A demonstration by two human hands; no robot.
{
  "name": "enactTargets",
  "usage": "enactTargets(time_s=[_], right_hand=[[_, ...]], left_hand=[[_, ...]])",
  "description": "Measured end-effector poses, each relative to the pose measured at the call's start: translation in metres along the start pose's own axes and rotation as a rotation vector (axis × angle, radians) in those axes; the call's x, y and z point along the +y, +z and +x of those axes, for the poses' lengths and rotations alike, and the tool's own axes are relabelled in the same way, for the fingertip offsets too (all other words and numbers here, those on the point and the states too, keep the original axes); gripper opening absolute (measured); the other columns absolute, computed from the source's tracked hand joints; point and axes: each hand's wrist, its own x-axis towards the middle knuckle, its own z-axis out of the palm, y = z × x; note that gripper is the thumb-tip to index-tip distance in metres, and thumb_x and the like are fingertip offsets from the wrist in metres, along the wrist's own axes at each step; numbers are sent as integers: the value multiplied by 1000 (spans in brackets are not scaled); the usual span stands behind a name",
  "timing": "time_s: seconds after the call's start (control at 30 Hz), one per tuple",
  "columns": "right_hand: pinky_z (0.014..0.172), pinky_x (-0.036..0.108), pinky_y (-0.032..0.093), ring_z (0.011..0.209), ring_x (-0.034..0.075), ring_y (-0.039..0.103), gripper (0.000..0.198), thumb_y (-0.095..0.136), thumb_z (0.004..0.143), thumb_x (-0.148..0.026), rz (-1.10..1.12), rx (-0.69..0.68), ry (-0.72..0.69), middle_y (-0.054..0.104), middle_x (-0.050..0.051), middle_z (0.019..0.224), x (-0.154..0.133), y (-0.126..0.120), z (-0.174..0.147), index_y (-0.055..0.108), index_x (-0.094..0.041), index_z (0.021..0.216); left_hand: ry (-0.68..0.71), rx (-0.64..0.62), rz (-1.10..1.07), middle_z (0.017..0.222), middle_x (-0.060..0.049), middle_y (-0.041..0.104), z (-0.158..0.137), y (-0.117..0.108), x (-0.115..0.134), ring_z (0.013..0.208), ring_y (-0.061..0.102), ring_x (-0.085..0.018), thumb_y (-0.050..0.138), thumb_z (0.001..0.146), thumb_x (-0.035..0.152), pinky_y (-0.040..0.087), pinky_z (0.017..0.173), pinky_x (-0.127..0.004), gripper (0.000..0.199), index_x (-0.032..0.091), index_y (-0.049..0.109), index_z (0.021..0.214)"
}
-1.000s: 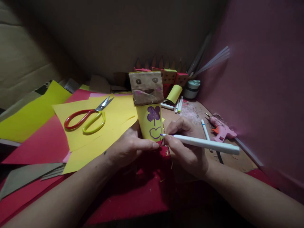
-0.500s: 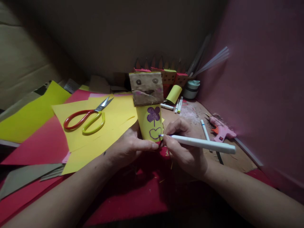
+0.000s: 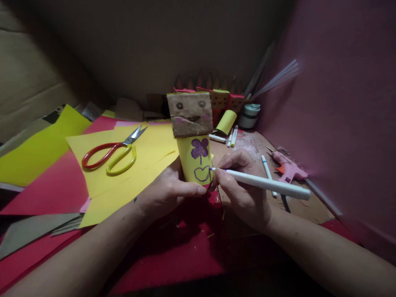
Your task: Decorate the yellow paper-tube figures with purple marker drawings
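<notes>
A paper puppet stands upright in front of me, with a brown cardboard head bearing a drawn face and a yellow paper tube for a body. My left hand grips the lower end of the body, thumb across its front. Purple drawings mark the yellow paper: a filled four-lobed flower on a stem, and below it a heart outline. My right hand is closed around a white marker, whose purple tip is at the upper right edge of the heart. The fingers behind the puppet are hidden.
Red-and-yellow-handled scissors lie on yellow paper at left, over red sheets. A pink glue gun, loose markers, a yellow paper roll and a jar sit at right. Several similar puppets stand behind.
The marker tip has moved up from the heart's lower right side to its upper right edge, my right hand shifting slightly with it. My left hand keeps its hold on the puppet.
</notes>
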Motion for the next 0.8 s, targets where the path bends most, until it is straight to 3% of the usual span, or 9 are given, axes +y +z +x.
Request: enactTargets(time_s=[0.4, 0.8], right_hand=[[57, 30, 45, 60, 14, 59, 14, 61, 88, -17, 0, -38, 29, 57, -4, 65, 0, -3, 0, 51, -23, 80], [56, 32, 42, 57, 13, 50, 13, 60, 87, -21, 48, -101, 90, 55, -4, 69, 4, -2, -7, 48, -25, 82]], left_hand=[[6, -11, -7, 88, -7, 75, 0, 1, 1, 84, 70, -23, 86, 64, 9, 56, 81, -33, 36, 14, 72, 96], [18, -36, -18, 89, -7, 75, 0, 3, 2, 87, 71, -25, 83, 65, 8, 55, 81, -34, 33, 14, 71, 95]])
